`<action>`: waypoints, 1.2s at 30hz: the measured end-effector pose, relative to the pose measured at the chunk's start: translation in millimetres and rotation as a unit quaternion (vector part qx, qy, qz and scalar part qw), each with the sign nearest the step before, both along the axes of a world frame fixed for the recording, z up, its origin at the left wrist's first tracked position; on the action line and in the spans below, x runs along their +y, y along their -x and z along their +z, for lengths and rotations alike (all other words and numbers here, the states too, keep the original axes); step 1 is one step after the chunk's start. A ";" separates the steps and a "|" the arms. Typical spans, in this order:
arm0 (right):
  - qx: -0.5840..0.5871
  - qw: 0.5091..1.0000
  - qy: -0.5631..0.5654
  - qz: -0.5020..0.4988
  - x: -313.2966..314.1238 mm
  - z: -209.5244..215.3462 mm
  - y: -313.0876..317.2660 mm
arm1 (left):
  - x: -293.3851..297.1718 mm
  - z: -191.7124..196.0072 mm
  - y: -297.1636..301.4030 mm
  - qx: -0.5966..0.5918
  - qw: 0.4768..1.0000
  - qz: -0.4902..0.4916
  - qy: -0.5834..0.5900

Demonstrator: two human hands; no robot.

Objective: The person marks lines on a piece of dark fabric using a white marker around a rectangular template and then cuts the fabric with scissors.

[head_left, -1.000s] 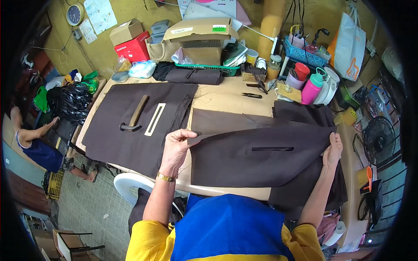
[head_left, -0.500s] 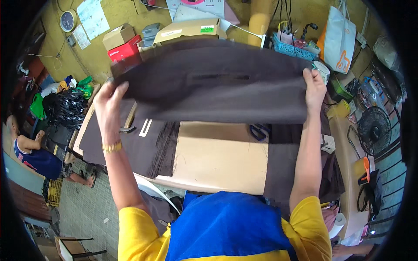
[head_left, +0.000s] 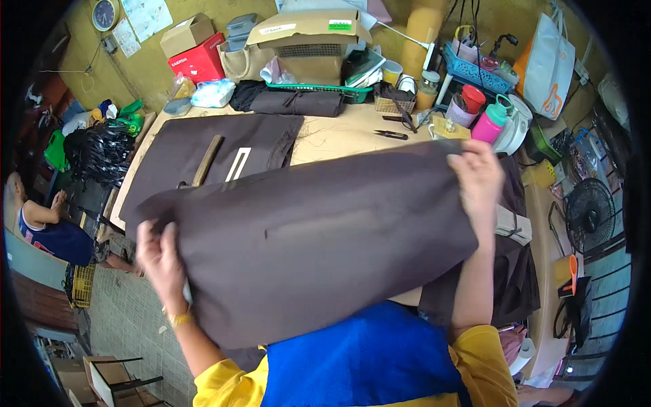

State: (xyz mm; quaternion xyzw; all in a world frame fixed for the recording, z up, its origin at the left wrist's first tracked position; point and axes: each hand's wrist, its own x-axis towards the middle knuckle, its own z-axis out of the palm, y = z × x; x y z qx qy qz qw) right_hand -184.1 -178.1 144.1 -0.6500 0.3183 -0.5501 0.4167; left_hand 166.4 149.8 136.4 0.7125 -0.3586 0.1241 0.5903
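Note:
A dark brown cloth panel (head_left: 339, 271) is held up in front of me, slanting above the table and partly over my blue apron. My left hand (head_left: 161, 261) grips its left edge, and my right hand (head_left: 479, 178) pinches the upper right corner. A long slit-like opening (head_left: 325, 224) shows in the middle of the panel. Beyond the cloth lies a stack of dark fabric (head_left: 169, 146) with frayed edges. On that stack rest a wooden-handled hammer (head_left: 207, 161) and a narrow white rectangular frame (head_left: 238, 164). More dark fabric (head_left: 512, 278) is piled near my right forearm.
Thread snips (head_left: 391, 135) lie on the tan table (head_left: 332, 144). Along the back stand a cardboard box (head_left: 308, 30), a red box (head_left: 199, 68) and a pink bottle (head_left: 488, 123). A black fan (head_left: 590, 217) is at right. Another person (head_left: 54, 230) sits at far left.
The cloth has come down and toward me, now tilted with its left side lower. Both hands have moved lower with it, and the back of the table has come into sight.

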 end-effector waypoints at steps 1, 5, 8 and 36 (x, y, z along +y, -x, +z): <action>0.022 0.999 0.004 0.029 -15.7 -23.0 -16.7 | -9.2 -24.3 -17.6 0.058 0.998 -0.030 -0.013; 0.057 0.995 -0.016 0.085 -58.9 -134.7 -64.7 | -40.7 -138.0 -65.7 0.119 0.991 -0.063 0.000; 0.162 0.985 0.041 0.045 -51.1 -144.9 -76.6 | -40.9 -149.4 -63.3 0.041 0.992 0.010 -0.119; 0.201 0.967 -0.061 0.146 -80.0 -138.5 -70.9 | -223.9 -105.8 -46.0 0.004 0.805 -0.347 -0.481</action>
